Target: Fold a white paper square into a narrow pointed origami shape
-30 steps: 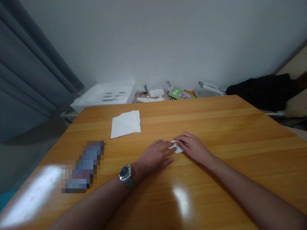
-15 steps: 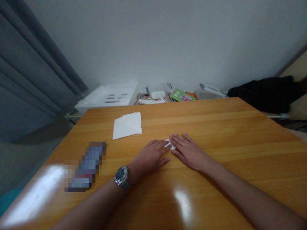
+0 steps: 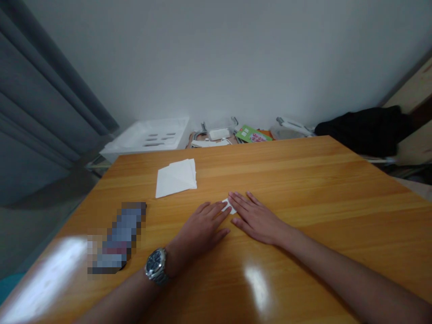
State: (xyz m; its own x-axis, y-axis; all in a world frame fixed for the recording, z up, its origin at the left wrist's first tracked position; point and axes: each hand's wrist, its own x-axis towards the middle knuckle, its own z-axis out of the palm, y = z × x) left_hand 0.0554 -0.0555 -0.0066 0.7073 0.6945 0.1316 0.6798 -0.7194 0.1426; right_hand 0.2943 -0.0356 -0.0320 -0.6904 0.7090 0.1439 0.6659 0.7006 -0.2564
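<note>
A small piece of white paper [image 3: 230, 208] lies on the wooden table [image 3: 286, 171], mostly covered by my fingers. My left hand [image 3: 204, 225], with a metal watch [image 3: 156, 264] on its wrist, rests palm down with its fingertips on the paper's left part. From the right, my right hand [image 3: 253, 217] lies flat with its fingers over the paper's other side. Both hands have their fingers stretched out, and neither grips the paper. Further back and left is a stack of white paper sheets [image 3: 176, 177].
On the table's left side lies a pixelated, phone-like object [image 3: 121, 236]. Beyond the far edge are a white foam tray [image 3: 151, 132], a green booklet [image 3: 253, 134] and a clear plastic container [image 3: 292, 128]. Black cloth [image 3: 364, 130] is at the far right.
Both hands and the small paper have shifted slightly left along the table, still in contact. The whole view has also moved a little. The paper stack stays in place.
</note>
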